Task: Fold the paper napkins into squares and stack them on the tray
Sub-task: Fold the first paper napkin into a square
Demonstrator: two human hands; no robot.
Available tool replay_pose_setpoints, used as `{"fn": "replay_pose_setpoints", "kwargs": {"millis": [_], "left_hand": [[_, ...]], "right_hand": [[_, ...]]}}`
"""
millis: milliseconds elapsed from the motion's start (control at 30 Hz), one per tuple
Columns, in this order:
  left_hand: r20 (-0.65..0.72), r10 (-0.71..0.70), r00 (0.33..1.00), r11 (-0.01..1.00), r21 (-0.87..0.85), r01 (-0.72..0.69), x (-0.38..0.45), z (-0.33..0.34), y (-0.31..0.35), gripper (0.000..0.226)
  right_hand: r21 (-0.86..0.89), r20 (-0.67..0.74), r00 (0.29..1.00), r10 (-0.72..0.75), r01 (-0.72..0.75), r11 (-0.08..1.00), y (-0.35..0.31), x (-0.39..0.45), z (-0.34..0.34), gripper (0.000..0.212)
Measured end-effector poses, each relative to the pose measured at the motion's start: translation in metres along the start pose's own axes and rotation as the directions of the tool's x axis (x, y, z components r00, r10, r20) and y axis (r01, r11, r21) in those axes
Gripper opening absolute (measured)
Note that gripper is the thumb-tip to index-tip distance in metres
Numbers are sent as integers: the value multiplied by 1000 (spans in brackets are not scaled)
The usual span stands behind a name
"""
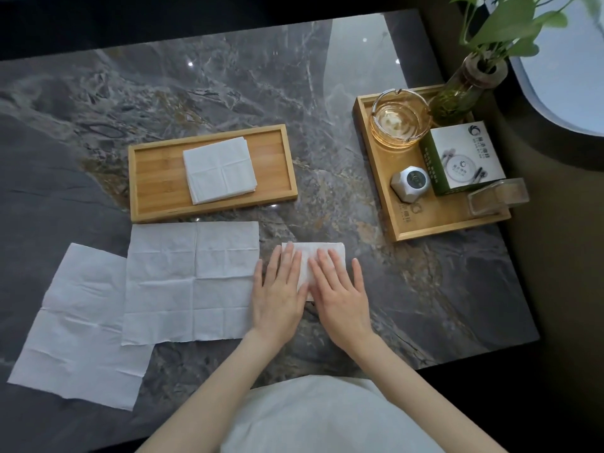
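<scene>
The folded napkin (322, 256) is white, soft and a little wrinkled, a small rectangle near the front edge of the tabletop (228, 76). The left hand (277, 292) and right hand (340, 295) lie flat on it with fingers spread, pressing it down and grasping nothing. Two unfolded napkins (191, 279) with crease lines lie toward the front left corner. The bamboo tray (153, 178) carries a square stack of napkins (219, 170). The tabletop is dark, glossy marble with pale veins.
</scene>
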State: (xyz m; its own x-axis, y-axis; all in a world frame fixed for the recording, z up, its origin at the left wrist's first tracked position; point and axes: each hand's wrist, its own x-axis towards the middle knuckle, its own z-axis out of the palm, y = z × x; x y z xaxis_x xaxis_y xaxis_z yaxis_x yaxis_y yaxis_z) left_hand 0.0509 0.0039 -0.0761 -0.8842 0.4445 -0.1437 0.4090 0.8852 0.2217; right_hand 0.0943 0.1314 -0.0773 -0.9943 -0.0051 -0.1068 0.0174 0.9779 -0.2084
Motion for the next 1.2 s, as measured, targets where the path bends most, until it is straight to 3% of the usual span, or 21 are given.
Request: {"fn": "replay_pose_setpoints", "kwargs": {"millis": [200, 333, 567, 667, 1200], "left_hand": [[67, 12, 998, 998, 56, -16, -2, 1, -14, 58], [45, 7, 999, 1000, 26, -8, -3, -7, -12, 56], [73, 117, 990, 992, -49, -114, -31, -10, 1, 49], [104, 87, 991, 995, -48, -82, -41, -4, 0, 51], [216, 47, 975, 999, 9, -50, -5, -17, 6, 57]], "right_hand": [[-51, 80, 993, 88, -84, 995, 28, -5, -4, 52], [19, -17, 993, 114, -114, 993, 29, -7, -10, 48], [73, -156, 987, -40, 52, 996, 13, -24, -11, 32], [60, -143, 989, 35, -27, 998, 16, -32, -10, 35], [19, -54, 998, 20, -19, 1000, 36, -2, -20, 37]]}}
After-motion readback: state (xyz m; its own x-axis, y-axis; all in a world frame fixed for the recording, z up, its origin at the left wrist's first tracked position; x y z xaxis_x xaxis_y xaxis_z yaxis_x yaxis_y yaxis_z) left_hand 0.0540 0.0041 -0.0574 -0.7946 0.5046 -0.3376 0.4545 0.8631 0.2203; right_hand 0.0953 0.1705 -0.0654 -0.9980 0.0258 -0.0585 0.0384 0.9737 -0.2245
